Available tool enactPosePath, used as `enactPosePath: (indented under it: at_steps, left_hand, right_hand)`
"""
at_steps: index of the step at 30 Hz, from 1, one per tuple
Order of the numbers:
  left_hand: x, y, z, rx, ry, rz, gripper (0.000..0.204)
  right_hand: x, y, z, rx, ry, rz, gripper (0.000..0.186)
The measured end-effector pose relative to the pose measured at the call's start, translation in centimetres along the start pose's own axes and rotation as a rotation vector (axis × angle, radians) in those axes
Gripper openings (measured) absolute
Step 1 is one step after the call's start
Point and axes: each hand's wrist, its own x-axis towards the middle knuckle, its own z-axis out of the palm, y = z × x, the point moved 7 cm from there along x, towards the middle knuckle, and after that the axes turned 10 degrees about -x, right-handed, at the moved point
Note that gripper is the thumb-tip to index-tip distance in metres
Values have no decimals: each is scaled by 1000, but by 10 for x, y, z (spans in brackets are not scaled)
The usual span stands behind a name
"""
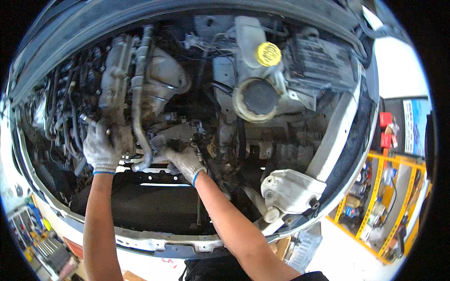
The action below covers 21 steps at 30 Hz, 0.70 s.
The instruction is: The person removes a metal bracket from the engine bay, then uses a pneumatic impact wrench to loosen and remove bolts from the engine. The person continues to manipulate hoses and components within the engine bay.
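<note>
Grey-gloves: both hands wear dirty knit work gloves with blue cuffs, forearms bare, coming in from the lower edge.
Left hand: curled over the lower end of the grimy engine block, fingers wrapped round a part there. Cannot tell exactly what is gripped; it looks closed on metal, not slack.
Right hand: reaches left and low into the bay, fingers pointing at the foot of the metal pipe. Fingers partly bent, touching the pipe's lower bend or a fitting beside it; whether it clamps anything I cannot tell.
Pipe: runs from top of the block down in a long curve, hooks between the two hands, just above the radiator.
Heat shield: dull silver, right of the pipe, upper centre.
Yellow cap: on a pale reservoir, upper right, well apart from both hands.
Round opening: ringed, beige rim, just below the cap.
Mount bracket: light cast metal, lower right of the bay, near the right forearm.
Front panel: pale body edge under the radiator, curves across the bottom.
Yellow shelving: outside the car, far right, stacked with bottles and small parts.
Tool tray: lower left on the floor side, mixed bits, blurred.
</note>
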Motion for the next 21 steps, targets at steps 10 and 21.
enactPosePath:
  at_steps: [10,21]
  left_hand:
    - [1,4,0,-76,89,92,39]
    - [3,11,-4,-100,91,106,32]
  right_hand:
    - [-17,-27,-3,-494,252,-341,50]
    - [69,-13,-17,-756,568,-416,52]
